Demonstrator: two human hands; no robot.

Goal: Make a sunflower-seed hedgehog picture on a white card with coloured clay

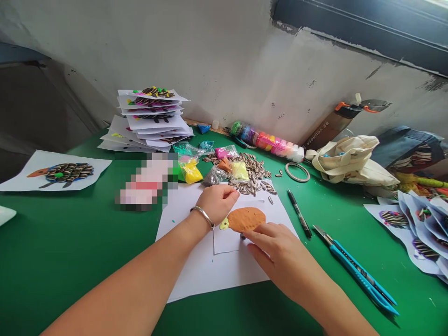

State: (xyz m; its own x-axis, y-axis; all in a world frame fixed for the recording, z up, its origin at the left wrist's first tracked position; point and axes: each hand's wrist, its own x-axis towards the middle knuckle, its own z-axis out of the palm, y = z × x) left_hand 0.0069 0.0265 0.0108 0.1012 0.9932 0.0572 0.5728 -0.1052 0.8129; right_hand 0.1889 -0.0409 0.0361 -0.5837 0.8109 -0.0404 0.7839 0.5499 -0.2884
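An orange clay shape [247, 218] with a small yellow clay head lies on a small white card [227, 240], which sits on a larger white sheet [210, 270]. My left hand [217, 201], wearing a silver bangle, is curled closed just left of the clay, near a heap of striped sunflower seeds [254, 175]. What it holds is hidden. My right hand [273, 247] rests below the clay, its fingers pinched on a small dark seed at the clay's lower edge.
A stack of finished seed pictures [154, 116] stands at the back left, one more picture [59, 172] at the far left, others [416, 228] at the right. Bags of coloured clay [191, 170], a clay tub row [269, 140], a black pen [299, 212], a blue utility knife [357, 268], a cloth bag [350, 158].
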